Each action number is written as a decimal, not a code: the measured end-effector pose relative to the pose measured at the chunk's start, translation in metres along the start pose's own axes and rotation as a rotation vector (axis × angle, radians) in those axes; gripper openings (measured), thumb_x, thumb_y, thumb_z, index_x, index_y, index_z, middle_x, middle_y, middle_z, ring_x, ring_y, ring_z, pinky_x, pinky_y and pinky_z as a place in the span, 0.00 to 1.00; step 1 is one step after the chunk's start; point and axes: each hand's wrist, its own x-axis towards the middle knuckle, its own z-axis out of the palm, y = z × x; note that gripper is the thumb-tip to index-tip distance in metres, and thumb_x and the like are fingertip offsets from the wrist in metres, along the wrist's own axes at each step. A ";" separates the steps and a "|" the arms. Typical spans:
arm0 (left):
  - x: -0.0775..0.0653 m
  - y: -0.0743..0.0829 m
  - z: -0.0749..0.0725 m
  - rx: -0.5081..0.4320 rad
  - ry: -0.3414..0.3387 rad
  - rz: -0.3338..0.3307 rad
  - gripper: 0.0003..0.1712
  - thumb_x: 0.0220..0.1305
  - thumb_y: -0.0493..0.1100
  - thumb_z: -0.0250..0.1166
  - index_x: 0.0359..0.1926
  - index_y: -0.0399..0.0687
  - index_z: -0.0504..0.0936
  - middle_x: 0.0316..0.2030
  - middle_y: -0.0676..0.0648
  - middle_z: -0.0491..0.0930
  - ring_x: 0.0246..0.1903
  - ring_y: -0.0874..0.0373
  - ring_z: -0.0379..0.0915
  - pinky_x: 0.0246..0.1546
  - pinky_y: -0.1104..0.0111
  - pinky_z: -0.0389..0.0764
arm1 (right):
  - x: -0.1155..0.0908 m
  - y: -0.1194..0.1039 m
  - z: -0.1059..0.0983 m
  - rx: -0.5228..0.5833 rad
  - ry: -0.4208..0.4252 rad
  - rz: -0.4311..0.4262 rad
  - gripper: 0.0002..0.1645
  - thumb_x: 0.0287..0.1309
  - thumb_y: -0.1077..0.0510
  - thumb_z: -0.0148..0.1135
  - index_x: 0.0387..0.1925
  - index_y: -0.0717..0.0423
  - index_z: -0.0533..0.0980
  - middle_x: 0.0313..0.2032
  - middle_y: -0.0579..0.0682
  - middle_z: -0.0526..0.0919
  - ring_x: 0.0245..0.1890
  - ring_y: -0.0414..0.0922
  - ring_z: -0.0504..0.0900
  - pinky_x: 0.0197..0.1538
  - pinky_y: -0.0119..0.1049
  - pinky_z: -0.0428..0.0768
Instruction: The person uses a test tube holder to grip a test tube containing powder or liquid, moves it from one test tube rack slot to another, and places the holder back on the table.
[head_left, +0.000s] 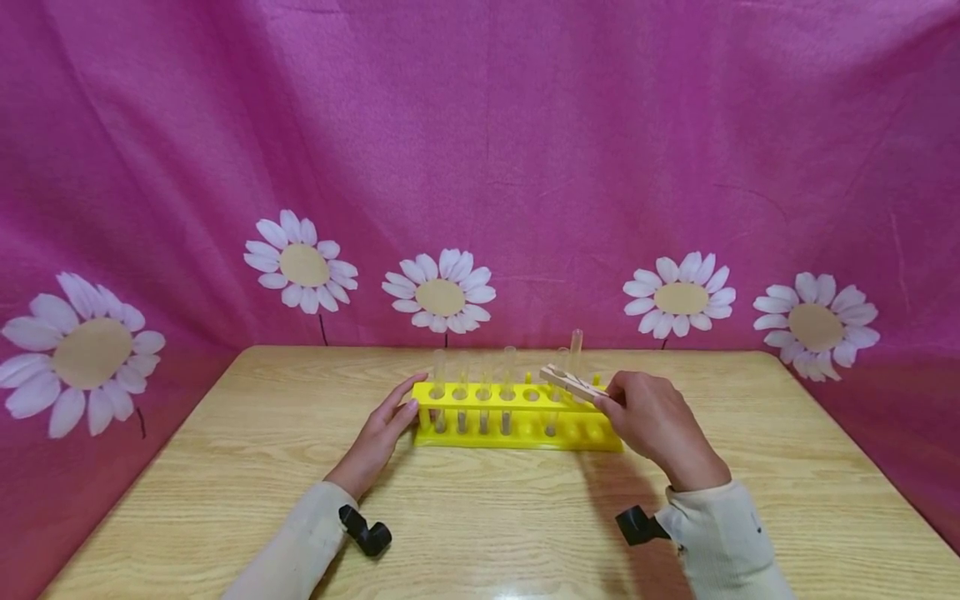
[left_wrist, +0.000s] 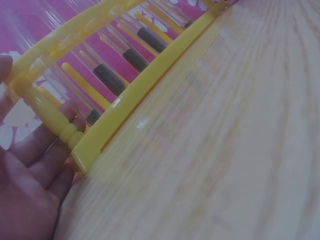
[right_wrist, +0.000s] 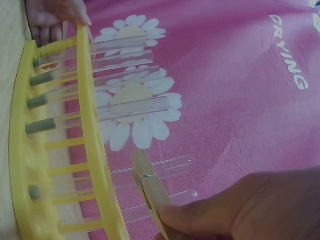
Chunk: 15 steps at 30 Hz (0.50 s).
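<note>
My left hand point(head_left: 378, 437) grips the left end of a yellow test tube rack point(head_left: 517, 444), with fingers reaching around its end post in the left wrist view. My right hand point(head_left: 663, 421) pinches a wooden clothespin point(head_left: 573, 385) over the rack's right part. In the right wrist view, the clothespin overlaps a clear test tube point(right_wrist: 180, 162); I cannot tell whether it clamps it. Beside that, another clear tube point(head_left: 576, 350) has its rounded end up. Several upright tubes point(head_left: 509, 367) fill the left holes, with dark grey material point(left_wrist: 108, 80) at their bottoms.
The rack stands on a light wood-grain table point(head_left: 480, 517). Behind it hangs a pink cloth point(head_left: 525, 167) printed with large white daisies. Yellow pegs point(head_left: 596, 379) rise along the rack's rear. A black wrist camera point(head_left: 366, 533) sits on the left sleeve.
</note>
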 end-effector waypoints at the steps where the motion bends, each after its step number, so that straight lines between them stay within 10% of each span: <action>1: 0.000 0.000 0.000 -0.004 -0.004 0.004 0.29 0.72 0.59 0.51 0.71 0.68 0.60 0.70 0.52 0.58 0.67 0.54 0.56 0.68 0.53 0.58 | 0.000 0.000 0.000 0.005 -0.001 -0.001 0.11 0.62 0.57 0.63 0.36 0.63 0.78 0.25 0.51 0.75 0.25 0.47 0.71 0.26 0.35 0.71; 15: 0.000 0.000 0.001 -0.002 -0.002 -0.002 0.29 0.71 0.59 0.51 0.71 0.70 0.61 0.70 0.53 0.58 0.67 0.54 0.56 0.68 0.54 0.58 | 0.002 0.001 0.002 0.061 -0.052 0.046 0.13 0.63 0.56 0.61 0.41 0.64 0.80 0.28 0.52 0.77 0.28 0.47 0.71 0.27 0.34 0.73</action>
